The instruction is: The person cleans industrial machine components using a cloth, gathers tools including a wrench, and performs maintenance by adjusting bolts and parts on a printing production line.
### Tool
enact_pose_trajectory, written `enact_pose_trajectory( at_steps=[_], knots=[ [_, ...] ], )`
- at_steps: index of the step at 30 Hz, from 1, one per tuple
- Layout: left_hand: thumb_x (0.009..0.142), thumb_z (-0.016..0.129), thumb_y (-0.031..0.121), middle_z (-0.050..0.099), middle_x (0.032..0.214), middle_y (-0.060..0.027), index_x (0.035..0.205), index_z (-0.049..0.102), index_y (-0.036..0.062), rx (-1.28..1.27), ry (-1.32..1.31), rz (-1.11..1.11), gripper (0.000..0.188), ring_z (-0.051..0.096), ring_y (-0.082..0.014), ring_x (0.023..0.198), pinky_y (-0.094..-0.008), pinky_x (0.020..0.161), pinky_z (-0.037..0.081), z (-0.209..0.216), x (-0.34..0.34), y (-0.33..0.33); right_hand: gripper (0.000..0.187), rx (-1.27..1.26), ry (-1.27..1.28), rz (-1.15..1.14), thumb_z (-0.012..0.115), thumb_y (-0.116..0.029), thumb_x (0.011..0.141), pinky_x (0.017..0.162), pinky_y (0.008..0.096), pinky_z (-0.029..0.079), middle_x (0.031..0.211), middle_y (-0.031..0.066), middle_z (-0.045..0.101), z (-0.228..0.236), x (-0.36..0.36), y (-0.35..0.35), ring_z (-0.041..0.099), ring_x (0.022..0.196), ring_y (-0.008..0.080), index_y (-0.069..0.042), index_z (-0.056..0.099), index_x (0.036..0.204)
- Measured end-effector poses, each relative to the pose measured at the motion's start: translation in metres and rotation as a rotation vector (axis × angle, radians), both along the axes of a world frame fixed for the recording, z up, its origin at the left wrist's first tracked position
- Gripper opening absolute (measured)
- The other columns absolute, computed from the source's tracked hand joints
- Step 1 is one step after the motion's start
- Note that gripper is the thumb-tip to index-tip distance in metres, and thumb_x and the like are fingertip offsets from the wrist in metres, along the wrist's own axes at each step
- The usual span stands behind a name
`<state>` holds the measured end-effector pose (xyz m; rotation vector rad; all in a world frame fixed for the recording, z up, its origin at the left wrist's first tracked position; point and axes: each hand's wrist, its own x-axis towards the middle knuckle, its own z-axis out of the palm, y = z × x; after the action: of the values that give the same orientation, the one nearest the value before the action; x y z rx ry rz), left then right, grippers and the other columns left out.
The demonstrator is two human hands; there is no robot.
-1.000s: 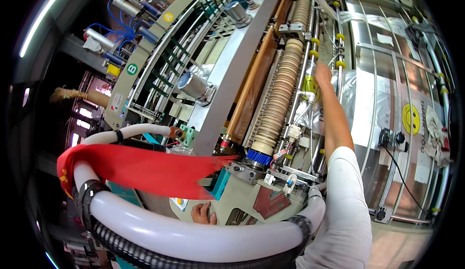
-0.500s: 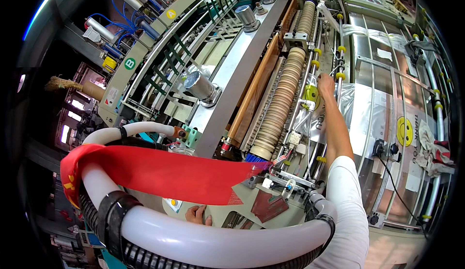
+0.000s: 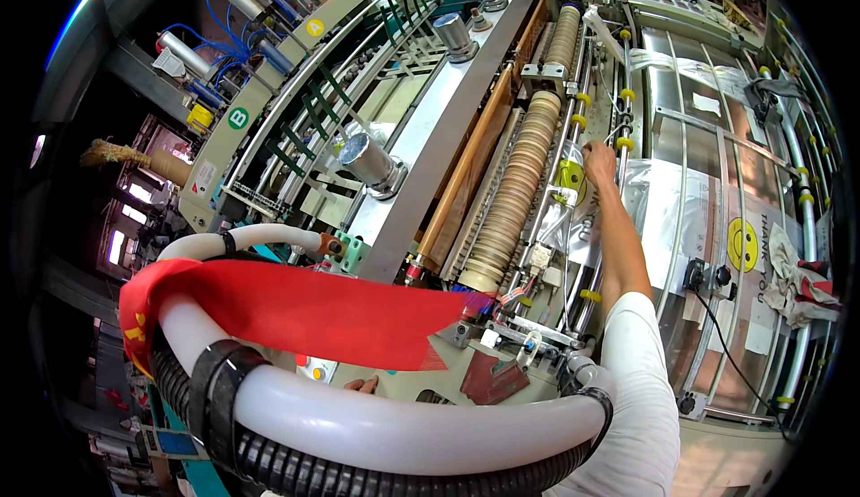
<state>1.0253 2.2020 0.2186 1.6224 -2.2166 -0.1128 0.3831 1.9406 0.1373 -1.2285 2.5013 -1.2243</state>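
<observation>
My right hand [image 3: 598, 162] reaches far over the machine, its fingers closed at the edge of a clear plastic film [image 3: 580, 228] printed with a yellow smiley face. The film lies beside a long ribbed roller [image 3: 515, 197] in beige and brown bands. My left hand [image 3: 362, 385] rests on the pale machine panel [image 3: 403, 382], fingertips laid out and apart; most of it is hidden behind a thick white tube [image 3: 412, 425]. A red cloth strip [image 3: 331, 313] is draped over that tube, across the view.
Metal rods with yellow rings [image 3: 624, 143] run along the film. At right, more printed film lies under a metal rod frame [image 3: 726, 139], with a stained glove [image 3: 797, 269] near it. A dark red sheet [image 3: 493, 379] sits on the panel. Metal cylinders [image 3: 367, 158] stand on the left beam.
My right hand has shifted slightly toward the roller along the film. The white tube and red strip sit differently in view, covering more of my left hand.
</observation>
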Motion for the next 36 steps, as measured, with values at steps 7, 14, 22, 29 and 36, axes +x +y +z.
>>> enact_pose_trajectory(
  at_steps=[7,14,22,29,36],
  knots=[
    [0.078,0.065,0.020,0.049,0.113,-0.0189,0.129,0.054,0.0047,-0.012,-0.045,-0.071,0.054,0.048,-0.0357,0.104,-0.0468,0.092,0.038,0.017,-0.004,-0.003,0.023,-0.035,0.007,0.003,0.062,-0.020,0.080,0.084,0.0447,0.050,0.092,0.0225,0.068,0.003,-0.003,-0.002,0.064,0.089,0.0396,-0.003,0.073,0.091],
    [0.081,0.063,0.017,0.049,0.113,-0.0216,0.132,0.050,0.0032,-0.117,-0.244,-0.360,0.054,0.046,-0.0398,0.104,-0.0498,0.094,0.035,0.025,-0.015,0.003,0.040,-0.034,0.005,0.170,0.061,-0.016,0.082,0.096,0.0393,0.047,0.116,0.0194,0.065,0.024,-0.025,0.058,0.062,0.109,0.0344,-0.001,0.061,0.120],
    [0.084,0.063,0.017,0.049,0.110,-0.0211,0.126,0.051,0.0050,-0.029,-0.034,-0.178,0.046,0.046,-0.0386,0.101,-0.0476,0.091,0.034,0.042,-0.020,-0.003,0.027,0.259,-0.079,0.391,0.058,-0.016,0.086,0.055,0.0319,0.054,0.085,0.0132,0.071,0.086,-0.043,0.148,0.070,0.068,0.0197,-0.002,0.067,0.107],
    [0.087,0.062,0.018,0.051,0.110,-0.0181,0.125,0.052,0.0048,-0.011,0.066,-0.316,0.042,0.048,-0.0351,0.105,-0.0463,0.092,0.033,0.034,-0.028,-0.025,0.028,0.675,-0.152,0.342,0.054,-0.020,0.095,0.052,0.0260,0.051,0.072,0.0096,0.070,0.230,0.040,0.338,0.066,0.060,0.0124,0.004,0.065,0.088],
    [0.093,0.056,0.022,0.053,0.111,-0.0122,0.126,0.052,0.0046,0.072,0.274,-0.392,0.038,0.050,-0.0288,0.102,-0.0429,0.093,0.033,0.031,-0.021,-0.021,0.023,0.718,-0.148,0.539,0.058,-0.018,0.093,0.055,0.0272,0.051,0.073,0.0097,0.068,0.258,0.197,0.410,0.065,0.061,0.0136,0.003,0.066,0.088]
  ],
)
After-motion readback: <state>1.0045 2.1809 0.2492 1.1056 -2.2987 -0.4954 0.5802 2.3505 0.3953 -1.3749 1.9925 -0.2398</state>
